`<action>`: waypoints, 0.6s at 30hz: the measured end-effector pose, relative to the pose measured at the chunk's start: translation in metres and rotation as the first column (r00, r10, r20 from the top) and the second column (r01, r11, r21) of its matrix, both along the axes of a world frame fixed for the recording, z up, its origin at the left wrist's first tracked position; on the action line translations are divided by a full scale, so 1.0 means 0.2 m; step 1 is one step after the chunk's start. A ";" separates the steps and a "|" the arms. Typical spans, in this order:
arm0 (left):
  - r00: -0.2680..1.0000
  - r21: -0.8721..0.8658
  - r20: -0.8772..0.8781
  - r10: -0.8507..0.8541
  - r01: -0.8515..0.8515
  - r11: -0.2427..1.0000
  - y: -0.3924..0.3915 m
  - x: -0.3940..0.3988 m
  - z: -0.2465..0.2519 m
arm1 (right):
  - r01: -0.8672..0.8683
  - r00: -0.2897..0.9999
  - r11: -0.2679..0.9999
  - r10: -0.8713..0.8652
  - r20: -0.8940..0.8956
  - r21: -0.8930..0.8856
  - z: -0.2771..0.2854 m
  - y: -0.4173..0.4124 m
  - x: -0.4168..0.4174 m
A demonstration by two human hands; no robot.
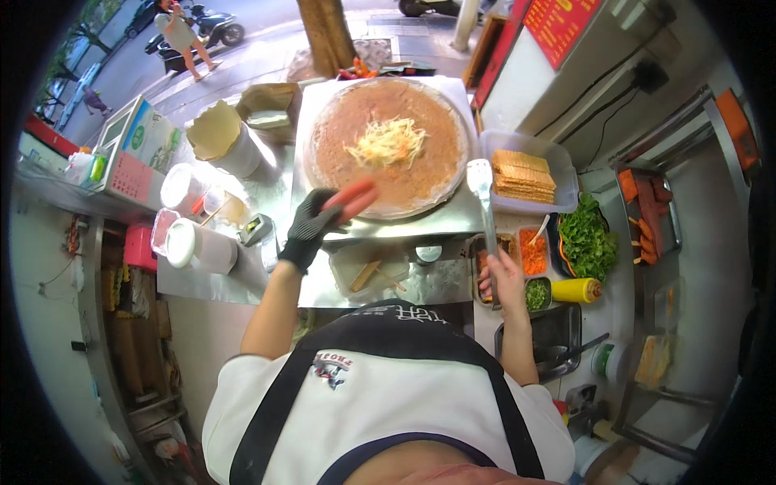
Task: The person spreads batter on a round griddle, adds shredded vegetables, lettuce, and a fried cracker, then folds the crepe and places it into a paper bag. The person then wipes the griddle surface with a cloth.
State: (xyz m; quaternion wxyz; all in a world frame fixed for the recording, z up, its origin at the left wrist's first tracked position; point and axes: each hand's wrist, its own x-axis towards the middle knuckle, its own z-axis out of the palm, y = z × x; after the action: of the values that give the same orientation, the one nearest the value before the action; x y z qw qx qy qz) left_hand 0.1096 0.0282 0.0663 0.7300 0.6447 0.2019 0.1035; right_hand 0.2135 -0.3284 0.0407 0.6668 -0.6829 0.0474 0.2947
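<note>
My left hand point(307, 228) wears a dark knit glove and grips a pinkish-red sausage point(353, 200), which looks split lengthwise. It hovers over the near left rim of a round griddle point(315, 173). Spread across that griddle is a large brown crepe point(351, 103), with a heap of pale shredded vegetable point(388, 140) at its middle. In my bare right hand point(504, 276) is a long metal utensil point(487, 209); whether it is tongs or a spatula, I cannot tell. Its broad end points away from me, just right of the griddle.
Crisp crackers point(522, 176) fill a clear plastic tub at right. Nearer stand shredded carrot point(534, 251), chopped greens point(537, 294), lettuce point(583, 239) and a yellow squeeze bottle point(573, 290). White tubs point(203, 245) crowd the left counter. A person point(182, 36) is out on the street.
</note>
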 end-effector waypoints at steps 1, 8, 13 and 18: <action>0.999 -0.049 -0.039 0.026 -0.028 0.998 0.05 -0.10 0.00 | 0.043 0.999 0.998 -0.041 0.029 -0.055 0.00 0.02 0.01; 0.976 -0.218 -0.162 0.146 -0.180 0.959 0.24 -0.46 -0.12 | 0.003 1.000 0.974 -0.001 0.010 -0.225 0.06 0.05 -0.02; 0.989 -0.287 -0.141 0.050 -0.089 0.954 0.18 -0.43 -0.15 | -0.009 1.000 0.968 0.004 -0.018 -0.250 0.11 0.06 -0.07; 0.988 -0.326 -0.155 0.004 -0.055 0.944 0.03 -0.35 -0.16 | -0.050 0.998 0.973 0.040 -0.048 -0.227 0.12 0.02 -0.03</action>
State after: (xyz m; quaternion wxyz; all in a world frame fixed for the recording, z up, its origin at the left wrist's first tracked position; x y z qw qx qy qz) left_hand 0.0394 0.0340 0.0335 0.8081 0.5167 0.2811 0.0298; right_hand 0.2081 -0.3242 0.0641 0.5761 -0.7491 0.0797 0.3172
